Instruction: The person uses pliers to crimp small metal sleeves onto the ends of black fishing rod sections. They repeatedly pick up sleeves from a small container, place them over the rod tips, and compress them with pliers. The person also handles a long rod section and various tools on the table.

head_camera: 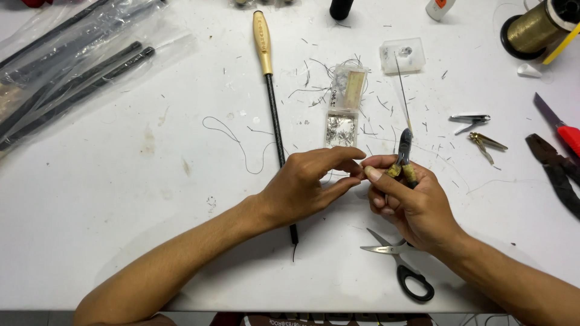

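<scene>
Centrally, right hand gripping small pliers, left hand pinching, clear packet behind.

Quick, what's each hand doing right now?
Left hand: fingers pinched together at the tips; what they hold is too small to tell.
Right hand: closed around small pliers.

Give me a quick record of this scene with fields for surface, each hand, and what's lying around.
surface: white table, littered with wire clippings
left hand: fingers pinched near the right thumb; what they pinch is too small to tell
right hand: grips small pliers
under the hands: long rod with cork handle
near right wrist: scissors
far left: bagged black rods
far right: gold thread spool, black pliers, nail clippers
</scene>
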